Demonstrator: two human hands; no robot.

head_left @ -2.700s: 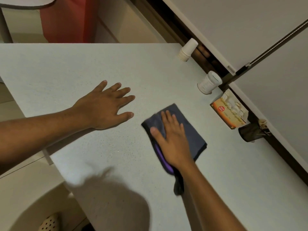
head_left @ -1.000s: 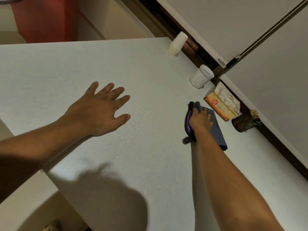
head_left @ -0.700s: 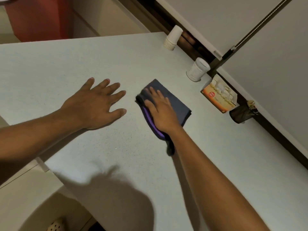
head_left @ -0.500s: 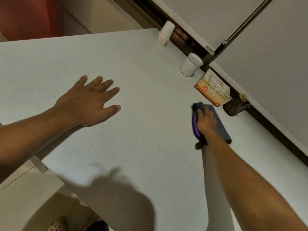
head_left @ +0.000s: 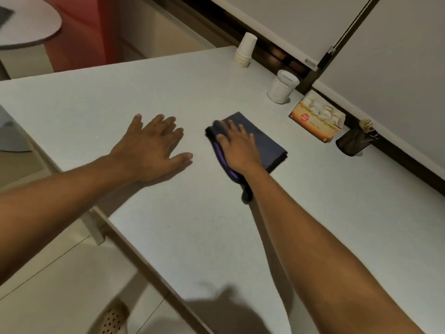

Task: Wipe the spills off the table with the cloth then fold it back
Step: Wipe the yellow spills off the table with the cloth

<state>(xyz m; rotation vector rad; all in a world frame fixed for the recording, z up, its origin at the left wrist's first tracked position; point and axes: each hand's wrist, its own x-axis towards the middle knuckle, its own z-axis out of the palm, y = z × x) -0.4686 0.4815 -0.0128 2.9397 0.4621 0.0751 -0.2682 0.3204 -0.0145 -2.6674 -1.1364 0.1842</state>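
Observation:
A dark blue folded cloth [head_left: 267,145] with a purple edge lies on the pale speckled table [head_left: 168,225], near its middle. My right hand [head_left: 237,148] presses flat on the cloth's left half, fingers spread and pointing away from me. Its right half shows beside the hand. My left hand [head_left: 151,147] rests flat on the bare table just left of the cloth, fingers apart, holding nothing. No spill is visible on the table surface.
Along the far right edge by the wall stand a stack of paper cups [head_left: 245,50], a white lidded jar [head_left: 283,86], an orange tea box [head_left: 316,116] and a dark mesh holder [head_left: 354,142]. The table's left edge drops to the floor.
My right hand has slid the cloth back and forth: out to the right by the tea box half a second ago, now back left near my left hand, which stayed put.

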